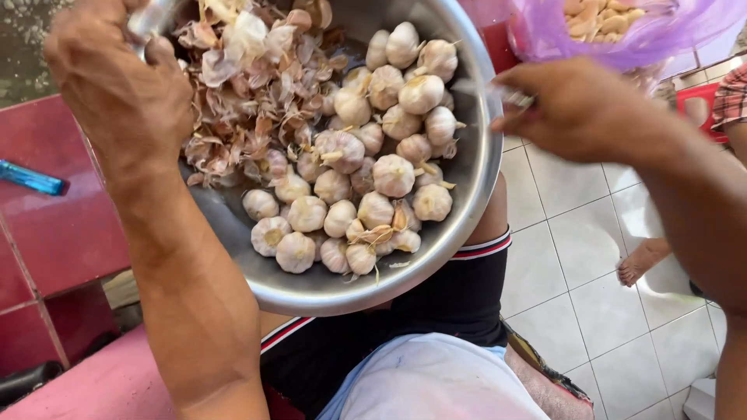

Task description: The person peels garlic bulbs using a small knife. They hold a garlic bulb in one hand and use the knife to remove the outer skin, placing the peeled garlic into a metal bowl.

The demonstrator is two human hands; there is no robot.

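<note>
Your left hand (117,85) sat at ten o'clock over the steel bowl (475,179), fingers curled shut around something pale at the rim; what it was, you couldn't tell. Your right hand (580,109) hovered at two o'clock, just outside the rim, pinching a small pale piece. Garlic bulbs (373,163) filled the bowl's middle and lower right; loose papery skins (249,85) lay heaped toward eleven o'clock. A purple bag (545,35) of peeled cloves sat at one o'clock.

Floor (576,257) of pale square tiles with dark grout, glossy under daylight. Red tiled ledge (54,233) at left, bearing a blue lighter (31,179). Red plastic stool (700,101) partly visible at upper right.
</note>
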